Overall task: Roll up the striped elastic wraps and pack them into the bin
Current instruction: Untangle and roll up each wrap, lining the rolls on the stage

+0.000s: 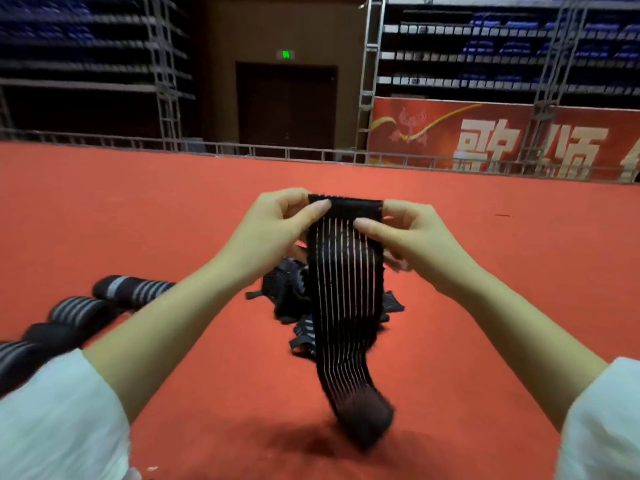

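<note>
The left hand [273, 230] and right hand [412, 237] hold up a striped wrap [346, 289], fingers pinching its top edge. Its end hangs down to the red floor [138, 209]. Rolled wraps [135, 291] lie at the left. A red banner [502, 140] shows big white Chinese words, cut off.

You are in an indoor arena or sports hall. A wide red carpet [138, 209] spreads in front of you to a low metal railing [277, 154] along its far edge. Beyond that, tiers of blue seats [519, 46] rise in stepped rows on both sides, with steel truss towers [370, 64] standing before them. A red banner [502, 133] with large white Chinese characters hangs below the right-hand stand. Between the stands, a dark double door [286, 105] sits in a brown wall under a lit green exit sign [285, 54].
</note>
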The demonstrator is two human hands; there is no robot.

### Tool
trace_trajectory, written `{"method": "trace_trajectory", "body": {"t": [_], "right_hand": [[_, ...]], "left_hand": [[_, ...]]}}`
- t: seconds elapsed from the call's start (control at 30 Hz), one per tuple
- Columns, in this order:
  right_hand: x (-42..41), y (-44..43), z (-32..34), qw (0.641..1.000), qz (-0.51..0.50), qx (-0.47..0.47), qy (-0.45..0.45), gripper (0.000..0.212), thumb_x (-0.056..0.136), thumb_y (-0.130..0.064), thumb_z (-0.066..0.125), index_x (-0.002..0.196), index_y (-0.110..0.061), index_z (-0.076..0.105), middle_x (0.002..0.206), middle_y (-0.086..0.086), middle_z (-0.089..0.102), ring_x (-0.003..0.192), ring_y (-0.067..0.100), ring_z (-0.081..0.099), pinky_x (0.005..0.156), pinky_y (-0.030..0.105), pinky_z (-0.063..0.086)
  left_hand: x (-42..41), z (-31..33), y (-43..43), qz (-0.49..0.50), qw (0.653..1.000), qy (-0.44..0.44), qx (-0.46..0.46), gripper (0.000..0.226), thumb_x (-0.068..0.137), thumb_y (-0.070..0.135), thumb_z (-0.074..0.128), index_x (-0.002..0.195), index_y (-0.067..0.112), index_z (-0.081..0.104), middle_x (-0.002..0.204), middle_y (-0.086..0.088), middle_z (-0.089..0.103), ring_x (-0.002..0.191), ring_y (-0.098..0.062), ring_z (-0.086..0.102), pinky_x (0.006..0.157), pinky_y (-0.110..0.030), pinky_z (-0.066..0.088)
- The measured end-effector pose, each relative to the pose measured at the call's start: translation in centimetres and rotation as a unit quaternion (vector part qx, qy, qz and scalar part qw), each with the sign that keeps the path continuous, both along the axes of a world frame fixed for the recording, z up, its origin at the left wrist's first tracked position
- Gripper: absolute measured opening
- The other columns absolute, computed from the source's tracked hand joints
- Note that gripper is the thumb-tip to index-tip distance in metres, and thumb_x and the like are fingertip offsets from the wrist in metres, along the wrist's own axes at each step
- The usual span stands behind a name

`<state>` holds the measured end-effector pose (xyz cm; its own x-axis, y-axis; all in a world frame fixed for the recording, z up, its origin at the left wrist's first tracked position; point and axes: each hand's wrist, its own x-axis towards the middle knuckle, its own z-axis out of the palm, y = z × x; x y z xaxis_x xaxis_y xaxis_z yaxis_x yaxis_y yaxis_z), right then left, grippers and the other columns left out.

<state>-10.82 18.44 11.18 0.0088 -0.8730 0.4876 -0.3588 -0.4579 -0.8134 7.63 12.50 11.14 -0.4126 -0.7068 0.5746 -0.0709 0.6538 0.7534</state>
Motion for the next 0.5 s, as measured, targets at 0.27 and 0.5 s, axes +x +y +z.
{"method": "trace_trajectory", "body": {"t": [0.27, 0.5], "right_hand": [[8.0, 3.6, 7.0, 0.987, 0.150, -0.058, -0.024, 0.032, 0.082, -0.026, 0.063, 0.108, -0.006, 0.065, 0.061, 0.009, 0.046, 0.036, 0.008, 0.041, 0.035, 0.021, 0.017], [12.9, -2.7, 2.6, 0.984, 0.167, 0.050, -0.046, 0.010, 0.095, -0.021, 0.056, 0.096, -0.013, 0.063, 0.055, -0.004, 0.051, 0.037, 0.006, 0.043, 0.039, 0.021, 0.019]], "left_hand": [[9.8, 8.0, 6.2, 0.058, 0.991, 0.000, -0.118, 0.029, 0.095, 0.019, 0.056, 0.093, -0.009, 0.059, 0.059, 0.005, 0.058, 0.049, -0.014, 0.058, 0.038, -0.024, 0.046], [14.4, 3.7, 1.6, 0.115, 0.993, -0.025, -0.021, 0.025, 0.094, 0.021, 0.059, 0.071, 0.012, 0.059, 0.052, 0.009, 0.056, 0.045, -0.005, 0.053, 0.036, -0.020, 0.042]]}}
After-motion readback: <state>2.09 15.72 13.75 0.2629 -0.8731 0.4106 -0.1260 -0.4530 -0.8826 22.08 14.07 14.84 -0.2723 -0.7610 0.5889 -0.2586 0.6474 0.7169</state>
